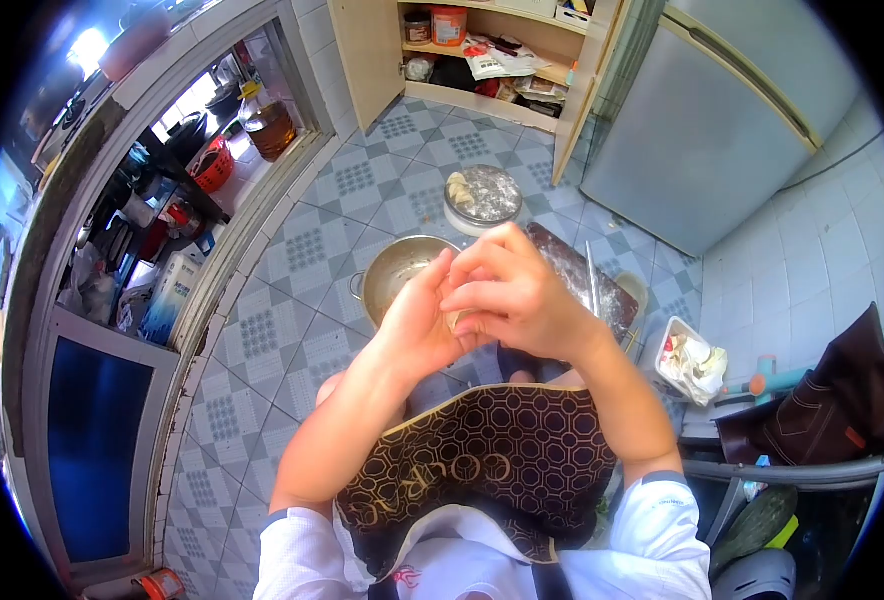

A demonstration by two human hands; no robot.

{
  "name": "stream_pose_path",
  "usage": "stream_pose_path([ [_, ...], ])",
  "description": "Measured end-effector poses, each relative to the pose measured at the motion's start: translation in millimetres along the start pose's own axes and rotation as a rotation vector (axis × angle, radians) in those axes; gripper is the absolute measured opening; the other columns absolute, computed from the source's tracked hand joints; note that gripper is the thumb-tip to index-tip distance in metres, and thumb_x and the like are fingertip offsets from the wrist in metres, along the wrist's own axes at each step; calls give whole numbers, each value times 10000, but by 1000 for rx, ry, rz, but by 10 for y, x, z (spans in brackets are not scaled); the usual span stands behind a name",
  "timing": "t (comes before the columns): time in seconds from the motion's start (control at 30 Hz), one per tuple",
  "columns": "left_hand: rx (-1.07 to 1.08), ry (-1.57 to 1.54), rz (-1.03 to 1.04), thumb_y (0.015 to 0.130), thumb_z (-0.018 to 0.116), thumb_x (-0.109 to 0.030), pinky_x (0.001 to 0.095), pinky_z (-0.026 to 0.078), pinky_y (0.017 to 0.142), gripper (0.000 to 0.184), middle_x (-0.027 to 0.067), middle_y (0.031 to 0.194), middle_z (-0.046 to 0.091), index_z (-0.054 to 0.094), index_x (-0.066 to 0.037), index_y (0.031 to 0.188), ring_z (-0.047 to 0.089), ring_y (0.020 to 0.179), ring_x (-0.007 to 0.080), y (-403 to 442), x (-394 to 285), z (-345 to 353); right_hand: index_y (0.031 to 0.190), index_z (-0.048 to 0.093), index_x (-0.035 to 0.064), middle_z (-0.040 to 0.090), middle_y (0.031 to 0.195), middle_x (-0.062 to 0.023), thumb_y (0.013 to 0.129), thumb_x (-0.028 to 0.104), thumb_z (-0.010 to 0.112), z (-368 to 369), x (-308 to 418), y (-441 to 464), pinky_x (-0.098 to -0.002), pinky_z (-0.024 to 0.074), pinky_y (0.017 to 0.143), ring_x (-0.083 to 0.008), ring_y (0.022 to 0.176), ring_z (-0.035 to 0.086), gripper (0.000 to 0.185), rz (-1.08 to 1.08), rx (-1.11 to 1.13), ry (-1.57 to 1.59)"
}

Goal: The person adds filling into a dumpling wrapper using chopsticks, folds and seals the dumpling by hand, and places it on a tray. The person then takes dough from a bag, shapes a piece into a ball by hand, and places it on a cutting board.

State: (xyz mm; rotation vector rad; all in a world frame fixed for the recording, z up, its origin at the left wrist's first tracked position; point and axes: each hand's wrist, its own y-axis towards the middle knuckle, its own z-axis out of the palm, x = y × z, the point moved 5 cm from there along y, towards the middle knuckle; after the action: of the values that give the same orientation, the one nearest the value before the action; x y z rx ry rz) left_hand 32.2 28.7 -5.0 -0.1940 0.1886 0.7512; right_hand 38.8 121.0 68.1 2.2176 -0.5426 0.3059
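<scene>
My left hand [417, 322] is cupped in front of my apron, its palm turned in. Against it my right hand [522, 300] pinches with bent fingers. Between the two is a pale dumpling [455, 318], mostly hidden by my fingers. Just beyond my left hand stands a metal bowl [380, 268] with a side handle; its contents are largely covered by my hands. Farther off, a round floured tray [492, 195] carries a few pale dumplings [458, 189] at its left edge. Behind my right hand lies a dark floured board [572, 262] with a thin rod [593, 278] on it.
An open cupboard [482, 75] stands at the back, beside a grey fridge [712, 110]. On the right is a white bin [690, 365] with crumpled bags. Shelving with an oil jug [268, 128] lines the left. Tiled floor [272, 300] surrounds me.
</scene>
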Motion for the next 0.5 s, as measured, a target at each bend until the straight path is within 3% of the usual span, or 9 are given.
stream_pose_path([
  [0.07,18,-46,-36,984,239,-354,353,512,667,412,109,1034,553,480,-53,1130,582,850,216,-19,16,79,795,664,117,571,872,8,590,88,752,-6,-13,-4,-300,424,741,-205,869,465,225,-36,15,34],
  [0.13,-127,14,-49,983,189,-367,412,497,747,460,149,1094,540,445,-47,1191,576,864,268,-38,24,117,794,666,119,572,867,14,593,92,754,-9,-23,-13,-299,426,740,-204,869,466,220,-31,18,68],
  [0.23,-166,-10,-77,982,173,-369,453,472,802,475,181,1138,522,413,-47,1235,571,880,304,-41,17,99,790,673,127,569,882,14,600,100,757,-8,-67,-37,-299,431,741,-205,883,463,210,-15,27,108],
  [0.37,-9,-53,-109,981,188,-362,446,482,770,458,183,1132,525,420,-49,1223,574,886,301,-17,-5,-20,775,681,144,543,962,-11,593,119,766,-6,-97,-36,-319,420,796,-216,938,440,202,118,46,204],
  [0.43,244,-147,-139,980,201,-350,437,488,721,433,184,1122,529,435,-56,1196,576,881,305,-11,-14,39,772,681,144,531,985,-18,589,132,771,7,-97,-47,-331,405,825,-221,958,432,204,101,76,212],
  [0.5,140,-97,-120,976,179,-394,400,481,664,467,160,1078,541,446,-57,1160,570,873,285,7,3,-3,768,680,144,520,1009,-24,585,144,775,27,-111,-66,-342,391,854,-226,978,424,206,85,107,223],
])
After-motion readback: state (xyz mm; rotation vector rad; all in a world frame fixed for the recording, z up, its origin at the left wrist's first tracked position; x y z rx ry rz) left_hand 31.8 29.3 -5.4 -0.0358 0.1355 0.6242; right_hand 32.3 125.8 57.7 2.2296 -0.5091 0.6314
